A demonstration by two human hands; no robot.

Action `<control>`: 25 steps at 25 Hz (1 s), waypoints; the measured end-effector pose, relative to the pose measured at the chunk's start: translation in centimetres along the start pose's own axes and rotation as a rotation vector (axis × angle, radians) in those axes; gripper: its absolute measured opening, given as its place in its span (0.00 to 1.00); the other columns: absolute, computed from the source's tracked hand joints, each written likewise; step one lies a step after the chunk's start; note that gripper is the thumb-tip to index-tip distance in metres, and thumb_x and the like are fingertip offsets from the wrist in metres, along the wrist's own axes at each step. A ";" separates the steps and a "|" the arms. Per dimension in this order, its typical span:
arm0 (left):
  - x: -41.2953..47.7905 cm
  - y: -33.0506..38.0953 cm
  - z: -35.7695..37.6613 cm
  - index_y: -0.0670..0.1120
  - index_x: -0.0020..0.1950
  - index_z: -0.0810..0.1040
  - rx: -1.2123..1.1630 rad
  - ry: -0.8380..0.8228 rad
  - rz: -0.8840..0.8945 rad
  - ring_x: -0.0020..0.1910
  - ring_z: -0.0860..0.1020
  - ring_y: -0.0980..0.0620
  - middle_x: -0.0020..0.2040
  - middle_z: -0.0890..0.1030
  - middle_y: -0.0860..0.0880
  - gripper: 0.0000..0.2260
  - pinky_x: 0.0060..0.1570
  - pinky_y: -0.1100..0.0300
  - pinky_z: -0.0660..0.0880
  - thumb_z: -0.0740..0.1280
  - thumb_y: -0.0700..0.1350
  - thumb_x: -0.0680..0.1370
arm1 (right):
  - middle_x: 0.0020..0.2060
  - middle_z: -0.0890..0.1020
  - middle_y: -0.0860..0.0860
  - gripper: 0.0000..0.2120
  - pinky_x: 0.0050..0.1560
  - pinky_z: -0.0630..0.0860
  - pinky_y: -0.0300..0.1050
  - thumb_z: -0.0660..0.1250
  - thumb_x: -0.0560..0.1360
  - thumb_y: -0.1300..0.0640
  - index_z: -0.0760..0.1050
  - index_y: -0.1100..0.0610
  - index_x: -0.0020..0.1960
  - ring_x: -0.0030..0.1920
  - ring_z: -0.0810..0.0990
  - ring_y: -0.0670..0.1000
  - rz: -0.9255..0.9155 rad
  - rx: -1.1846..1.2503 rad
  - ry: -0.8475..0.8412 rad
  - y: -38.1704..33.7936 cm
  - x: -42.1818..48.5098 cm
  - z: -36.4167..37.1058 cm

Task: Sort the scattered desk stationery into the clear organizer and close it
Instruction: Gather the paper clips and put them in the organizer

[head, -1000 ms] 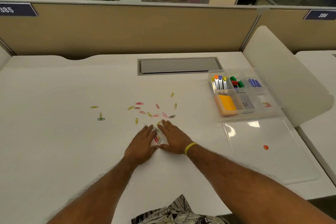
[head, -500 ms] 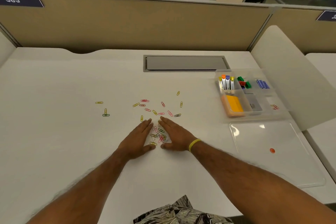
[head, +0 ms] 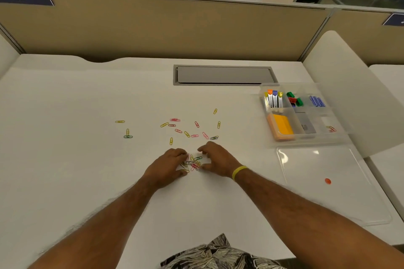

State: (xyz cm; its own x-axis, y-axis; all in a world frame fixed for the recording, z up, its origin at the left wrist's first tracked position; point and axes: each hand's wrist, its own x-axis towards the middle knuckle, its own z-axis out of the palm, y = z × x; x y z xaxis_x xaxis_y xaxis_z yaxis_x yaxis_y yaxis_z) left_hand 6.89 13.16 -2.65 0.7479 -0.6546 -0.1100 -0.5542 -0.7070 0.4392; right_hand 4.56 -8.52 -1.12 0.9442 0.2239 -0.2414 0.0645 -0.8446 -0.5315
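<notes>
Both hands are down on the white counter (head: 87,170), close together, with a heap of paper clips (head: 192,162) between them. The left hand (head: 165,167) lies on the heap's left side, its fingers (head: 180,152) bent over the nearest clips and its thumb tucked in along the near edge. The right hand (head: 218,159), with a yellow wristband (head: 239,171) at the wrist, arches over the right side. Its fingers (head: 203,148) are curled and a little spread, and the thumb closes in from the near side, so the two hands cup the heap from either side. I cannot tell whether any clip is lifted off the counter.

Beyond the hands lie loose clips (head: 187,134) in pink, yellow and green, and two more clips (head: 127,134) sit well apart to the left.

The clear organizer (head: 306,141) stands open at the right of the counter. Its far compartments hold capped markers (head: 274,99), green and red binder clips (head: 294,99) and some blue pieces (head: 317,101). The near ones hold orange sticky notes (head: 281,128), a grey block (head: 306,125) and — in the rightmost — a few paper clips (head: 331,129). Its clear lid (head: 306,170) lies flat on the counter just in front of it, with a small orange dot (head: 327,181) on it.
</notes>
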 end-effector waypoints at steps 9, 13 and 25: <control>0.6 0.9 -0.2 0.45 0.63 0.78 -0.144 0.102 -0.047 0.54 0.76 0.51 0.57 0.77 0.49 0.17 0.51 0.58 0.74 0.69 0.46 0.75 | 0.46 0.78 0.55 0.16 0.47 0.72 0.42 0.72 0.68 0.65 0.79 0.60 0.55 0.44 0.75 0.49 0.080 0.247 0.132 -2.3 0.7 1.3; 0.0 -0.4 -0.3 0.45 0.68 0.73 -0.073 0.102 -0.040 0.63 0.72 0.52 0.65 0.74 0.50 0.24 0.59 0.63 0.68 0.70 0.51 0.75 | 0.57 0.76 0.54 0.20 0.57 0.74 0.46 0.71 0.71 0.62 0.74 0.59 0.62 0.56 0.75 0.52 -0.023 0.076 0.093 -1.7 0.6 0.5; 0.7 1.1 1.2 0.46 0.57 0.81 -0.023 0.111 -0.196 0.50 0.74 0.50 0.51 0.76 0.48 0.12 0.47 0.59 0.73 0.65 0.50 0.78 | 0.56 0.75 0.55 0.12 0.44 0.75 0.52 0.60 0.80 0.57 0.76 0.60 0.60 0.56 0.72 0.56 -0.193 -0.311 0.043 -2.4 0.6 2.8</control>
State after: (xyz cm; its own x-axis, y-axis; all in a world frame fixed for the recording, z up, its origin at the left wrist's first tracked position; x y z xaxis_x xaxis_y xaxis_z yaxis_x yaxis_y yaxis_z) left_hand 6.40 11.60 -3.29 0.8771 -0.4705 -0.0967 -0.3866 -0.8110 0.4392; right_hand 4.01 -5.02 -2.29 0.9173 0.3786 -0.1230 0.3317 -0.8978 -0.2897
